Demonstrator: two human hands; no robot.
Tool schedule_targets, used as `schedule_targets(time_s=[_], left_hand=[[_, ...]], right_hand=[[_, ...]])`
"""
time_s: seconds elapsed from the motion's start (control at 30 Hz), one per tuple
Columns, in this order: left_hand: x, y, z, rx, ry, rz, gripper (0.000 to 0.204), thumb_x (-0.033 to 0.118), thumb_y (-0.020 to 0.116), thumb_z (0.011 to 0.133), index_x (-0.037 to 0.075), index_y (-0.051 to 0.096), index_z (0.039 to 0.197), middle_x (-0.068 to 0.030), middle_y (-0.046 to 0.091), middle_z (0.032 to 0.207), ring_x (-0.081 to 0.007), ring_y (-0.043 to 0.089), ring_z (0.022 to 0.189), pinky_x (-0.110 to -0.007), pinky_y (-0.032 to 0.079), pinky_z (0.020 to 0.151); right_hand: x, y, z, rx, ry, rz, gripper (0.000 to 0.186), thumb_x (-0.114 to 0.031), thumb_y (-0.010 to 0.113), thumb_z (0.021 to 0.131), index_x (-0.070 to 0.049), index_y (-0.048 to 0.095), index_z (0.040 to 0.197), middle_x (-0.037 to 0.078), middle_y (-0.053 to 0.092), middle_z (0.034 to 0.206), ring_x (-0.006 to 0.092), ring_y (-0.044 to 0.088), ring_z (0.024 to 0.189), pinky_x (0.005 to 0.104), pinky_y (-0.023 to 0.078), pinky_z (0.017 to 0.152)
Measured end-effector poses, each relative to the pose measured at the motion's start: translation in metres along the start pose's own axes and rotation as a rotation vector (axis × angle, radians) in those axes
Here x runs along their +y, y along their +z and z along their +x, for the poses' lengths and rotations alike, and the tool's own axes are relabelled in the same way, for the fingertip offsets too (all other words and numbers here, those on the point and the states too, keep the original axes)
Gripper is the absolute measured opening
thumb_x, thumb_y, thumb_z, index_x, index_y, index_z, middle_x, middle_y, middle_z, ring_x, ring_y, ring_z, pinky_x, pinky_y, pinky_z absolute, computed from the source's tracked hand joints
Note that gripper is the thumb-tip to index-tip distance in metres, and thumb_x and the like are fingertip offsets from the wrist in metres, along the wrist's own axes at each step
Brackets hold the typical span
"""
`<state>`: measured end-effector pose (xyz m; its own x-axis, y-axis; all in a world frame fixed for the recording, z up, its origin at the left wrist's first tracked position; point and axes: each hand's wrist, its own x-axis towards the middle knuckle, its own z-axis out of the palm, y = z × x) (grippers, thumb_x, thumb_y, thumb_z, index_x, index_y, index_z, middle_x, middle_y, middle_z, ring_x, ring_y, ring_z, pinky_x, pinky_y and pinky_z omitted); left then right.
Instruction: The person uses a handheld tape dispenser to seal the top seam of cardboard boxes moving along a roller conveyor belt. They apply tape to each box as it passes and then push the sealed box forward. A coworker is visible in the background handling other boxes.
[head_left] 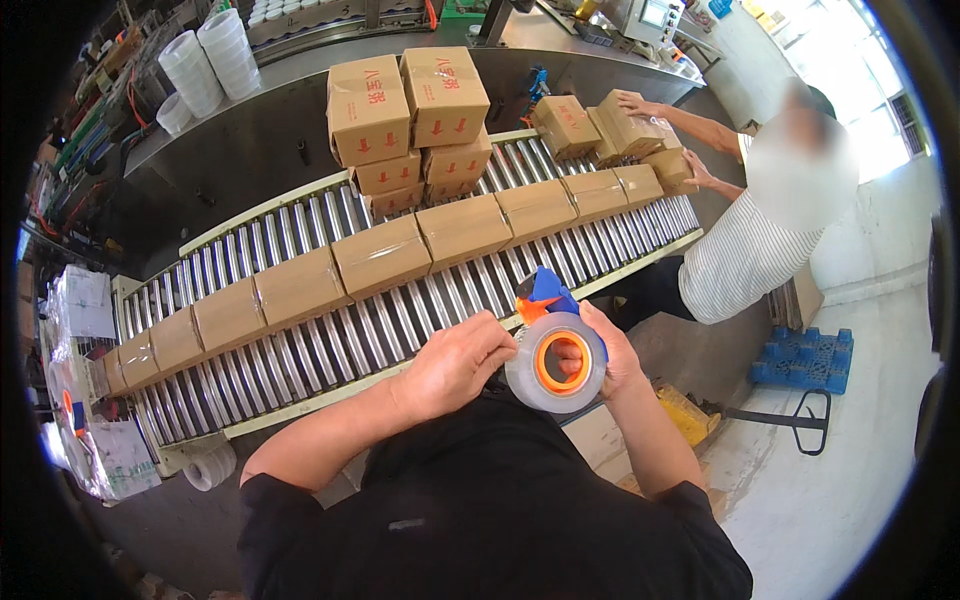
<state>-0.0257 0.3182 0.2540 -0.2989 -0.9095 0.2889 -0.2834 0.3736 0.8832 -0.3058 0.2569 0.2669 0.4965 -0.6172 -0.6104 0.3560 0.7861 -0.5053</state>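
In front of my body, my right hand [612,352] grips a tape dispenser [549,290] with blue and orange parts. Its wide roll of clear tape [524,372] turns its flat side up, around an orange core, and fingers show through the hole. Pinched together, the fingers of my left hand [452,368] are at the roll's left edge; whatever lies between them is too small to make out. Just beyond both hands, a row of closed cardboard boxes [381,255] runs along a roller conveyor [372,334], with clear tape on their tops.
Behind the row, more cardboard boxes [368,112] stand stacked. At the right, a co-worker [745,245] in a striped shirt has both hands on boxes [628,128]. A blue plastic pallet [803,360] and a pallet-truck handle [812,422] are on the right. White tub stacks [190,75] stand far left.
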Motion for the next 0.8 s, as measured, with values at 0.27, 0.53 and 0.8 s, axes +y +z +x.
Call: schedule_targets(time_s=[0.27,0.53,0.8], left_hand=[[0.003,0.003,-0.005,0.012,0.071,0.110,0.014,0.007,0.075,0.095,0.006,0.064,0.103,-0.0146,0.060,0.098,-0.0390,0.069,0.082,-0.049,0.058,0.066],[-0.001,0.004,-0.005,0.090,0.077,0.098,0.013,0.003,0.076,0.092,0.006,0.064,0.098,-0.0140,0.060,0.096,-0.0387,0.068,0.080,-0.048,0.057,0.064],[-0.012,0.013,0.004,0.161,-0.044,-0.020,0.013,0.002,0.077,0.090,0.004,0.066,0.096,-0.0130,0.063,0.095,-0.0357,0.069,0.084,-0.044,0.057,0.073]], right_hand=[[0.008,0.005,0.001,0.010,0.032,0.064,0.053,-0.047,0.053,0.117,0.004,0.064,0.126,0.009,0.067,0.081,0.0132,0.062,0.063,0.0254,0.054,0.057],[0.013,0.005,0.006,0.038,-0.016,0.013,0.056,-0.049,0.053,0.116,0.005,0.064,0.127,0.008,0.062,0.078,0.0143,0.057,0.062,0.0273,0.051,0.057],[0.012,-0.001,0.012,-0.030,-0.095,0.047,0.052,-0.046,0.053,0.117,0.004,0.062,0.130,0.009,0.062,0.081,0.0151,0.060,0.068,0.0274,0.051,0.059]])
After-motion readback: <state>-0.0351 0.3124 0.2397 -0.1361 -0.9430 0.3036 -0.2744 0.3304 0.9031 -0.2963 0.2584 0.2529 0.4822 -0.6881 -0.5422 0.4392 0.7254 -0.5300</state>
